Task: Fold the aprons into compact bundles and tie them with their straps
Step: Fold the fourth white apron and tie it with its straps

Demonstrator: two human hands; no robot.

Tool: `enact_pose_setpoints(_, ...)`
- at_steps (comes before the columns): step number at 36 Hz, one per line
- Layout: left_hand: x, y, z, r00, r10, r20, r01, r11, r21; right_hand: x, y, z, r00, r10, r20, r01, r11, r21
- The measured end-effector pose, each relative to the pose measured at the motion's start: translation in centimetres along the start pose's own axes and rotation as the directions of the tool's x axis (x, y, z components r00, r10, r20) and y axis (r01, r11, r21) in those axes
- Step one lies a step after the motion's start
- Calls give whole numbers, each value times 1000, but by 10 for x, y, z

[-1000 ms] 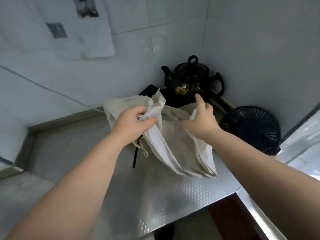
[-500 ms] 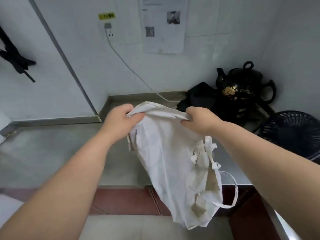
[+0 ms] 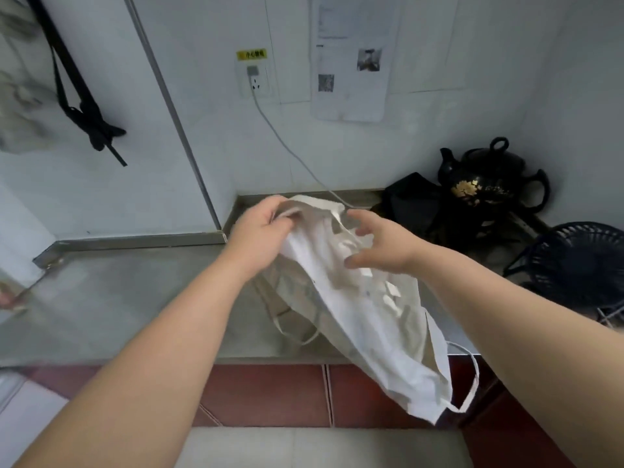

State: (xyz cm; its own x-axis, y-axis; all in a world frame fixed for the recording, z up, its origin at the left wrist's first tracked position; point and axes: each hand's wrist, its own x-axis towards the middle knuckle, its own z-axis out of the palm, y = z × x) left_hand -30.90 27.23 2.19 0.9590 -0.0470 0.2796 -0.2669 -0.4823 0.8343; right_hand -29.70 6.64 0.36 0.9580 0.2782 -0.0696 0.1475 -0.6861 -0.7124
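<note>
A crumpled white apron (image 3: 371, 319) hangs in the air over the front edge of the steel counter (image 3: 118, 298). My left hand (image 3: 263, 231) grips its top hem, fingers curled round the cloth. My right hand (image 3: 381, 241) hovers just over the upper part of the apron with fingers spread and holds nothing. White straps (image 3: 469, 383) dangle from the lower end, and another strap loop (image 3: 290, 329) trails on the counter.
A black teapot (image 3: 489, 184) and dark cloth (image 3: 412, 204) sit in the back right corner, a black fan (image 3: 574, 265) at the right. A white cable (image 3: 287, 146) runs from the wall socket down to the counter. Black straps (image 3: 87, 119) hang on the left wall.
The apron was lifted off the counter and carried left. My right hand has let go of the top hem and opened; my left hand keeps its grip.
</note>
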Motion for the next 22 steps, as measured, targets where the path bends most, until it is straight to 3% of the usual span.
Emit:
enact_pose_setpoints(3, -2, 3, -24, 998, -48, -42, 31, 944, -329, -7, 2, 11, 986, 140, 96, -148, 986, 82)
enact_pose_setpoints(6, -10, 2, -52, 998, -61, -2, 53, 883, -466, -9, -19, 28, 987, 141, 80, -153, 973, 172)
enact_pose_setpoints(12, -27, -9, -97, 990, -110, 94, 144, 788, -598, 0, -72, 70, 986, 162, 28, -162, 924, 348)
enact_pose_setpoints(16, -38, -17, -120, 988, -99, 117, 152, 737, -659, 3, -90, 104, 968, 244, 65, -230, 744, 628)
enact_pose_setpoints(22, -58, -29, -147, 970, -146, 195, 240, 710, -662, -4, -105, 159, 962, 250, 109, -253, 668, 700)
